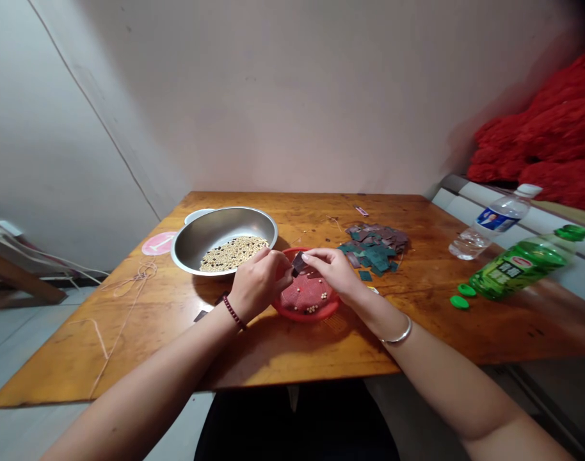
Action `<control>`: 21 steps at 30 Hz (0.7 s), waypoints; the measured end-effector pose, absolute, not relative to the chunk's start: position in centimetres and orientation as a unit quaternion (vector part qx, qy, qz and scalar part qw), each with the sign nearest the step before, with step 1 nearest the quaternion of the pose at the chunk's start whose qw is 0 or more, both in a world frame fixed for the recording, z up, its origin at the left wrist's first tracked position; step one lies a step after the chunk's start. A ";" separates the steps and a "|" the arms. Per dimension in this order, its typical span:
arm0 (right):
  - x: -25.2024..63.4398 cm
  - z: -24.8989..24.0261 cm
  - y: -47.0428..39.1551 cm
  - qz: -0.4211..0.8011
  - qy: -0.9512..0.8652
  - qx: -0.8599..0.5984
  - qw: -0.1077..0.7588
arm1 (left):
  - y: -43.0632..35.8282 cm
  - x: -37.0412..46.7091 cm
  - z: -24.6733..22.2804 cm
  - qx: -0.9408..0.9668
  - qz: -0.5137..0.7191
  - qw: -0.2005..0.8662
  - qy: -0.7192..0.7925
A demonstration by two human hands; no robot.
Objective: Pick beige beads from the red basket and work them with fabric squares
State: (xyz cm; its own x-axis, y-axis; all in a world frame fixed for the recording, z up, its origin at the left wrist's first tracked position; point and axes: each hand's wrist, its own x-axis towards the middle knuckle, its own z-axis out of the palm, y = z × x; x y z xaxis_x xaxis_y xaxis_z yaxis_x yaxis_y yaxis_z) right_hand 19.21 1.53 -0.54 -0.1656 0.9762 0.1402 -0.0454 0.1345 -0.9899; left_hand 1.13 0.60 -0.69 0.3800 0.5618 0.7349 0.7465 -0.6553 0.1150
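Note:
Both hands meet above a red basket (304, 315) that holds several pale beads. A small dark brown piece (298, 263) is between them. My right hand (335, 274) pinches it between thumb and fingertips. My left hand (260, 284) is closed at the piece's left side; its fingertips are partly hidden, so what they hold cannot be made out. Left of the basket stands a steel bowl (216, 229) with pale and dark beads (232, 253). A pile of green and brown square pieces (376, 248) lies to the right.
A clear bottle (489, 224) and a green bottle (523, 264) lean at the right, near two green caps (459, 301). Loose string (141, 275) and a pink disc (158, 244) lie at the left. Red material (546, 134) is heaped at the far right.

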 end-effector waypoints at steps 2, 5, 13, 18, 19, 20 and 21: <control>19.3 -0.6 1.6 0.514 -0.564 -0.406 0.502 | 0.6 1.1 -0.7 -0.822 -0.390 0.116 -0.399; 19.4 -0.7 1.7 0.510 -0.561 -0.404 0.512 | 0.7 1.1 -0.7 -0.819 -0.388 0.117 -0.406; 19.5 -0.6 1.7 0.512 -0.540 -0.407 0.529 | 0.8 1.0 -0.9 -0.817 -0.385 0.116 -0.413; 19.5 -0.9 1.8 0.518 -0.542 -0.405 0.523 | 0.7 1.0 -0.8 -0.818 -0.389 0.118 -0.408; 19.4 -0.9 1.8 0.517 -0.546 -0.404 0.521 | 0.7 1.0 -0.7 -0.819 -0.388 0.116 -0.405; 19.4 -0.9 1.8 0.516 -0.550 -0.404 0.518 | 0.7 1.0 -0.7 -0.821 -0.386 0.115 -0.404; 19.3 -0.9 1.7 0.516 -0.554 -0.405 0.514 | 0.7 1.0 -0.7 -0.823 -0.385 0.113 -0.402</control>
